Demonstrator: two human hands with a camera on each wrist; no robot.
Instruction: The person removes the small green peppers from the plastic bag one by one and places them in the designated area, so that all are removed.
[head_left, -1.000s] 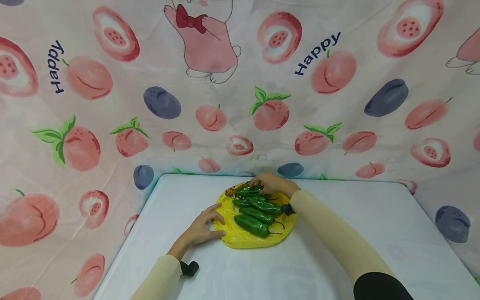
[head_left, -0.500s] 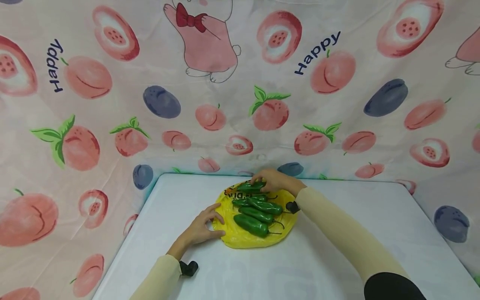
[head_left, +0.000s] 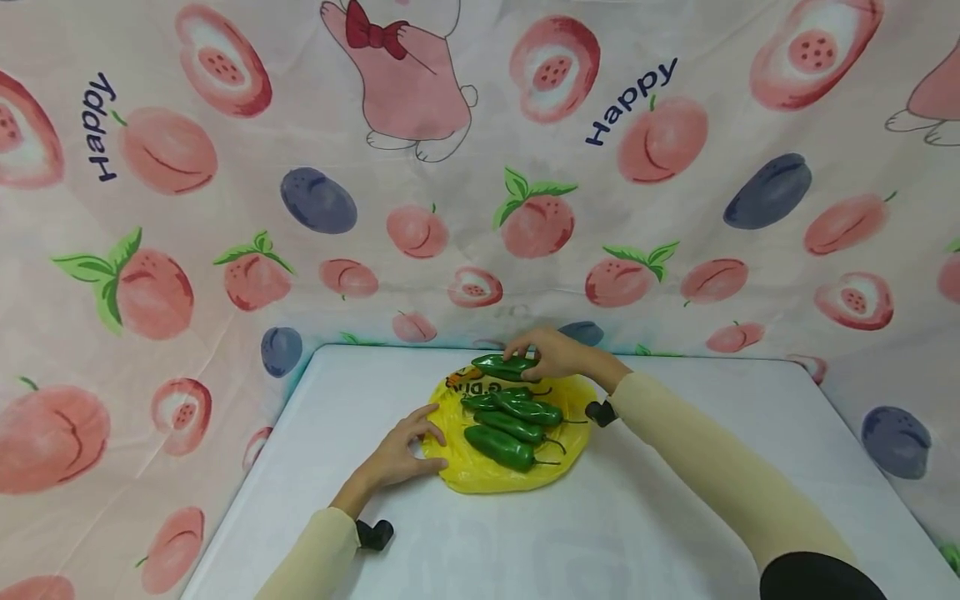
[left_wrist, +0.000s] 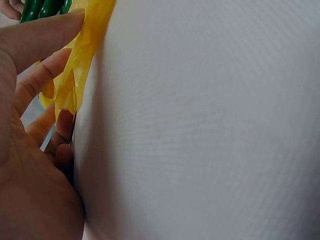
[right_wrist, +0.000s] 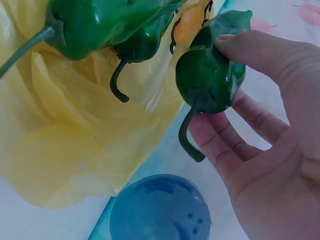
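Several green chili peppers (head_left: 500,448) lie side by side on a crumpled yellow plastic bag (head_left: 480,479) on the white table. My right hand (head_left: 557,353) grips one more green chili pepper (head_left: 498,367) at the bag's far edge. In the right wrist view, the thumb presses on top of that pepper (right_wrist: 210,80) and the fingers curl beneath, with its stem hanging down. My left hand (head_left: 397,452) rests at the bag's left edge, thumb and fingers spread apart. The left wrist view shows its thumb and fingertips touching the bag's folds (left_wrist: 82,60).
The white table (head_left: 600,533) ends at a fruit-printed cloth (head_left: 420,267) that hangs behind and at both sides. Black wrist devices sit at the left wrist (head_left: 374,535) and the right wrist (head_left: 601,413). Black print and an orange picture mark the bag's far side.
My right hand has lifted the farthest pepper away from the others, moving it back and slightly right, uncovering more of the bag's print. The left hand stays in place.
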